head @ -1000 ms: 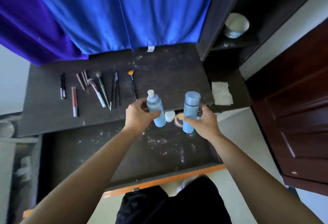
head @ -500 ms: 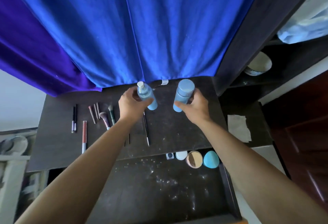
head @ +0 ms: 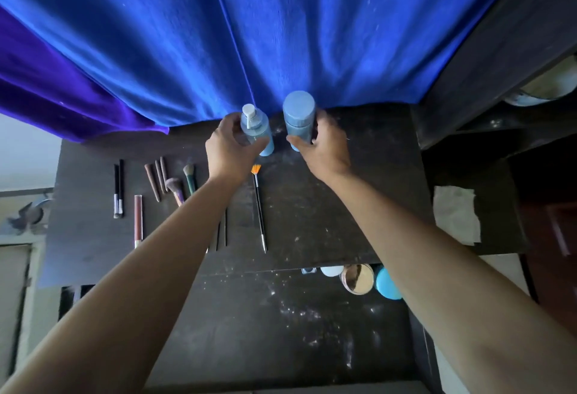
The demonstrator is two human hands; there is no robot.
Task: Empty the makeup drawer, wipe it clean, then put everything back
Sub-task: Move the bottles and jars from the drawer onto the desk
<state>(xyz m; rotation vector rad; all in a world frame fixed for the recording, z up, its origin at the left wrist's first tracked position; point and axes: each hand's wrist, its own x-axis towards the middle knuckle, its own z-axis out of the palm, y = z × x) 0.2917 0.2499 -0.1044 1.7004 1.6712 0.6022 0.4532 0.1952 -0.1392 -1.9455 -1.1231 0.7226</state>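
1. Head view. My left hand (head: 229,150) is wrapped around the pump bottle (head: 257,131); my right hand (head: 324,150) is wrapped around the capped bottle (head: 298,118). Both bottles are upright, over the back of the tabletop (head: 359,175), just in front of the blue curtain (head: 281,34). I cannot tell whether their bases touch the surface.
2. Risks. The two bottles are close together, and the curtain hangs right behind them. Letting go before the bases sit flat could tip one into the other or into the cloth. The fan brush (head: 258,206) lies just below my left hand; a careless withdrawal could sweep it off the front edge.
3. Task item. The drawer (head: 249,331) is open below the tabletop, near my forearms and well apart from both hands. It is dusty, and an open jar (head: 357,278), a blue lid (head: 387,286) and a white cap (head: 331,270) remain at its back right. Emptying looks unfinished.
4. A tissue (head: 456,214) waits on the right ledge.
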